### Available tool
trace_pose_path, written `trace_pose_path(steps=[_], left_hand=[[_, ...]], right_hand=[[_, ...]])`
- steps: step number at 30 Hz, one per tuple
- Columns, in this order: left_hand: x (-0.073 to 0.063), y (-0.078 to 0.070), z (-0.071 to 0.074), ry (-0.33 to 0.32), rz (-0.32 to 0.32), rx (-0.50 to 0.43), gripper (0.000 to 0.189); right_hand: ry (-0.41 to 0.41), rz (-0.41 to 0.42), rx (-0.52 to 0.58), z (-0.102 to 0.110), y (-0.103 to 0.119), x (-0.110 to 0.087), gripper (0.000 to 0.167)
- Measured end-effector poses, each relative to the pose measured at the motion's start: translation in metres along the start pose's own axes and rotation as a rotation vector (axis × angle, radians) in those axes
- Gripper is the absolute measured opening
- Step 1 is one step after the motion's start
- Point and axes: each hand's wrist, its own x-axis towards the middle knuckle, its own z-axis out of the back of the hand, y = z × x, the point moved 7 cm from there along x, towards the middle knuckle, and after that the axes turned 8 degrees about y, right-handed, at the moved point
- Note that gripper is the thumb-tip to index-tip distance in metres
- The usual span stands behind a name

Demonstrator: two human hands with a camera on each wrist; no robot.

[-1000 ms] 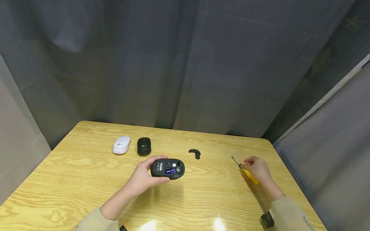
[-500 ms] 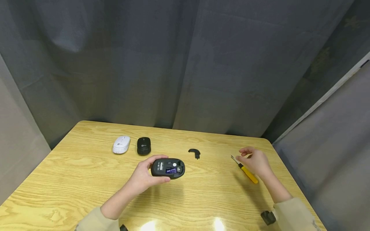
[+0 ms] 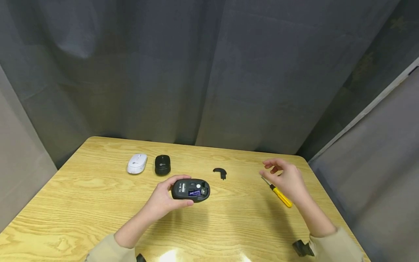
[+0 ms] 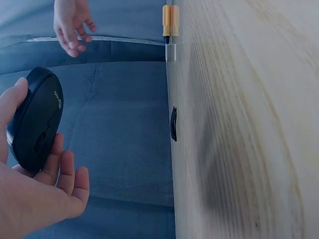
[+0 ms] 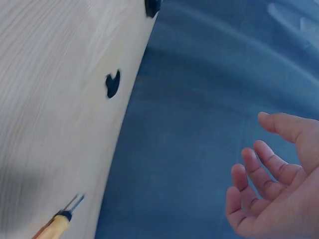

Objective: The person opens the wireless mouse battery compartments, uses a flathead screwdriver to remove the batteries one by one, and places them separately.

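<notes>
My left hand [image 3: 165,198] grips a black computer mouse [image 3: 178,190] by its sides, underside facing me in the head view. Its battery compartment is uncovered, with a purple battery [image 3: 194,193] inside. The left wrist view shows the smooth top of the mouse [image 4: 42,117], thumb on one side and fingers on the other. My right hand [image 3: 288,178] hovers over the table with loosely bent fingers and holds nothing. Beneath it lies a screwdriver [image 3: 282,197] with a yellow handle. A curved black battery cover [image 3: 223,172] rests on the table between the hands.
Toward the back left of the wooden table [image 3: 98,203] sit a white mouse [image 3: 137,163] and another black mouse [image 3: 162,165]. Grey curtains [image 3: 209,72] hang behind the table's far edge.
My right hand has released the screwdriver, leaving it on the table, then risen and moved up and left with its fingers spreading. The left hand and its mouse stay nearly still.
</notes>
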Motion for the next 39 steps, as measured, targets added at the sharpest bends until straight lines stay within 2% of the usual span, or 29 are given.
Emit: trace_pose_path(steps=[9, 13, 18, 23, 31, 39], left_hand=[[0.002, -0.002, -0.003, 0.012, -0.01, -0.007, 0.069], [0.002, -0.004, -0.005, 0.013, -0.012, -0.022, 0.069], [0.003, -0.006, -0.008, 0.016, -0.008, -0.029, 0.07], [0.003, -0.007, -0.01, 0.021, -0.011, -0.03, 0.069], [0.003, -0.009, -0.013, 0.039, -0.043, -0.03, 0.068], [0.004, -0.011, -0.015, 0.038, -0.047, -0.027, 0.066]], right_hand=[[-0.079, 0.167, 0.075, 0.002, 0.039, -0.012, 0.028], [-0.083, 0.233, 0.139, -0.002, 0.054, -0.017, 0.029], [-0.051, 0.29, 0.246, -0.01, 0.068, -0.019, 0.032], [-0.003, 0.381, 0.301, -0.023, 0.082, -0.02, 0.039], [0.118, 0.422, 0.304, -0.046, 0.097, -0.023, 0.039], [0.142, 0.511, 0.322, -0.064, 0.108, -0.026, 0.038]])
